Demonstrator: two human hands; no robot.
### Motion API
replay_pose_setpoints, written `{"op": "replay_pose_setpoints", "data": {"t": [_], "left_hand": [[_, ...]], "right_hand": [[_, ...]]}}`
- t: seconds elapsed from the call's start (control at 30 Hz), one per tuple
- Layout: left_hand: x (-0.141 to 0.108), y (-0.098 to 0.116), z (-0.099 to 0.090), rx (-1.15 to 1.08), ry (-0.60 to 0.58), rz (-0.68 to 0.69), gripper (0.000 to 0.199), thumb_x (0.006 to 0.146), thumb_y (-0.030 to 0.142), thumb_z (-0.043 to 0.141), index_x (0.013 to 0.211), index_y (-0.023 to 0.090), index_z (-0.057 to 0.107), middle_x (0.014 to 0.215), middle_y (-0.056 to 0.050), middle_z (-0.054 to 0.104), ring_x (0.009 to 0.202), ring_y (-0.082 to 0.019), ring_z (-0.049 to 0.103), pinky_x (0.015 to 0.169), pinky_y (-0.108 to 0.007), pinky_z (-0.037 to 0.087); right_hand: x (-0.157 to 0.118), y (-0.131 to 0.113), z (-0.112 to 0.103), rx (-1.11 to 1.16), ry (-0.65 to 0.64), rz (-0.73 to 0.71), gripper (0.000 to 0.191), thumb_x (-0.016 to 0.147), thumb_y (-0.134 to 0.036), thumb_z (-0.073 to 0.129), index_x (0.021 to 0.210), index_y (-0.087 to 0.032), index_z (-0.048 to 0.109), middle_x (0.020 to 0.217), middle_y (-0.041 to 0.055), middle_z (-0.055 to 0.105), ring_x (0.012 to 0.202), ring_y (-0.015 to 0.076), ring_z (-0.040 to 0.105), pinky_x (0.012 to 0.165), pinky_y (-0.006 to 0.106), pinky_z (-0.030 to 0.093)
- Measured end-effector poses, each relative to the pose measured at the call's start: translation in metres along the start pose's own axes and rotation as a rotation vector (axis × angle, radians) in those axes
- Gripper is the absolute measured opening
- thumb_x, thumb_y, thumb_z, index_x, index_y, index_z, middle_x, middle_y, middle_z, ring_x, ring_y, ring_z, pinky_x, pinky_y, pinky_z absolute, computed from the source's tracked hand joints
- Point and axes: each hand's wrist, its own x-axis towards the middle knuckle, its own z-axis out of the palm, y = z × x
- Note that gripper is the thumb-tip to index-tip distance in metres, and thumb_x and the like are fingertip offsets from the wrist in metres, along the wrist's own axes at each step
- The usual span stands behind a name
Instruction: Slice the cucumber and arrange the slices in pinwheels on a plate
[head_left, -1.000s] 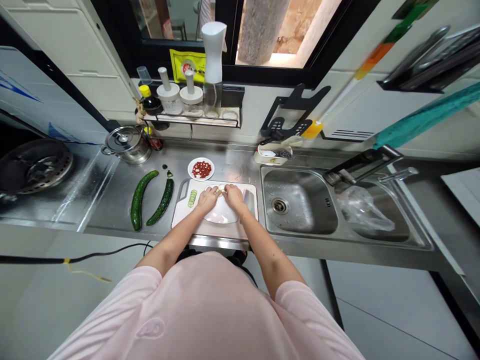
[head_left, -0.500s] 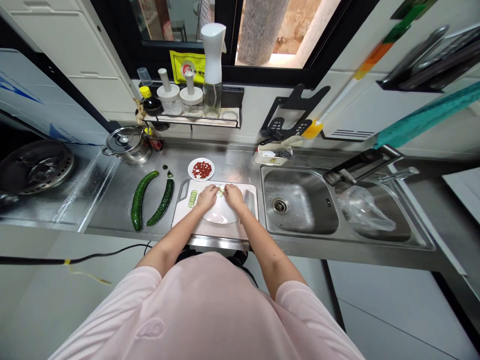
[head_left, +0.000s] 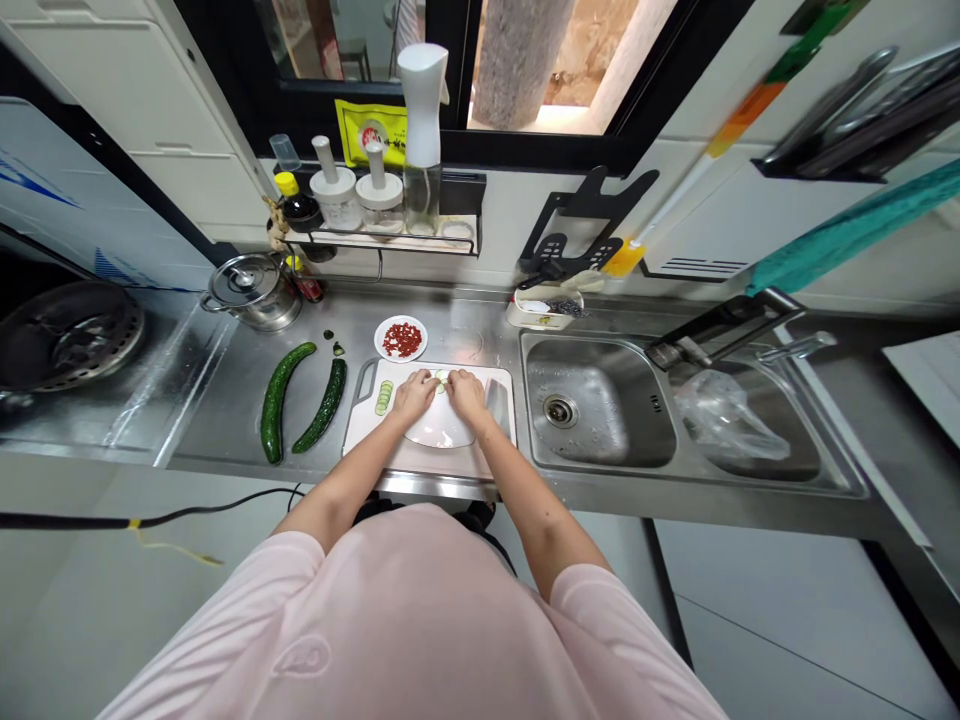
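My left hand (head_left: 415,396) and my right hand (head_left: 466,394) meet over the far part of a white plate (head_left: 441,432), fingers bent and pinched together. Pale green cucumber slices (head_left: 441,378) show between the fingertips; how many each hand holds is hidden. The plate rests on a white cutting board (head_left: 365,428) with a grey handle. An overlapping row of cucumber slices (head_left: 384,397) lies left of my left hand. A knife's broad blade (head_left: 496,398) lies flat at the board's right, partly behind my right hand.
Two cucumbers (head_left: 276,405) (head_left: 322,408) lie left of the board, with cut ends (head_left: 338,349) above. A small dish of chopped red pieces (head_left: 403,340) sits behind it. A lidded pot (head_left: 255,295) stands back left; a double sink (head_left: 600,410) is at right.
The view has shifted very slightly. Both hands stay over the plate, their fingers moving only a little around the cucumber slices.
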Motion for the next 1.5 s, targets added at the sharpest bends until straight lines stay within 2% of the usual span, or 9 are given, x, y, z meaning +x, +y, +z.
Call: {"op": "replay_pose_setpoints", "data": {"t": [0.2, 0.63, 0.87, 1.0, 1.2, 1.5], "left_hand": [[-0.001, 0.000, 0.000, 0.081, -0.043, 0.057, 0.035, 0.091, 0.023, 0.039, 0.120, 0.030, 0.058, 0.120, -0.007, 0.052, 0.105, -0.021, 0.046, 0.079, -0.030, 0.043], [0.001, -0.001, -0.003, 0.067, -0.075, 0.100, 0.034, 0.090, 0.021, 0.041, 0.118, 0.028, 0.059, 0.125, -0.006, 0.053, 0.105, -0.020, 0.047, 0.083, -0.032, 0.045], [0.001, -0.001, -0.002, 0.001, -0.056, 0.039, 0.035, 0.089, 0.022, 0.043, 0.119, 0.029, 0.060, 0.125, -0.005, 0.055, 0.108, -0.021, 0.048, 0.088, -0.034, 0.046], [0.000, -0.004, 0.000, -0.098, 0.027, -0.027, 0.035, 0.088, 0.021, 0.044, 0.118, 0.025, 0.061, 0.121, -0.005, 0.057, 0.109, -0.019, 0.050, 0.094, -0.032, 0.044], [-0.009, -0.013, 0.001, -0.226, 0.226, -0.134, 0.029, 0.088, 0.022, 0.046, 0.108, 0.020, 0.066, 0.108, -0.006, 0.060, 0.101, -0.016, 0.056, 0.090, -0.027, 0.044], [-0.049, -0.014, -0.012, -0.328, 0.420, -0.331, 0.028, 0.089, 0.027, 0.044, 0.107, 0.019, 0.064, 0.105, -0.006, 0.061, 0.087, -0.013, 0.058, 0.082, -0.025, 0.047]], "right_hand": [[0.003, 0.002, 0.000, -0.012, -0.009, 0.066, 0.022, 0.094, -0.029, 0.043, 0.108, -0.016, 0.055, 0.108, 0.0116, 0.058, 0.100, 0.0214, 0.051, 0.084, 0.029, 0.036], [0.004, 0.002, 0.001, -0.030, -0.022, 0.072, 0.023, 0.094, -0.028, 0.042, 0.109, -0.017, 0.055, 0.108, 0.0123, 0.059, 0.101, 0.0220, 0.051, 0.084, 0.030, 0.036], [0.000, 0.007, 0.001, 0.093, 0.044, 0.056, 0.023, 0.094, -0.030, 0.039, 0.104, -0.018, 0.057, 0.105, 0.0094, 0.060, 0.097, 0.0204, 0.052, 0.082, 0.028, 0.035], [-0.007, 0.012, -0.001, 0.234, 0.153, 0.064, 0.025, 0.093, -0.027, 0.035, 0.102, -0.019, 0.057, 0.099, 0.0072, 0.061, 0.094, 0.0191, 0.052, 0.081, 0.026, 0.036], [-0.032, 0.019, -0.002, 0.439, 0.265, 0.101, 0.027, 0.091, -0.029, 0.032, 0.097, -0.018, 0.056, 0.092, 0.0063, 0.062, 0.086, 0.0174, 0.054, 0.078, 0.025, 0.038], [-0.075, 0.022, -0.002, 0.584, 0.347, 0.215, 0.033, 0.090, -0.037, 0.031, 0.096, -0.017, 0.057, 0.083, 0.0061, 0.061, 0.074, 0.0167, 0.055, 0.071, 0.026, 0.042]]}}
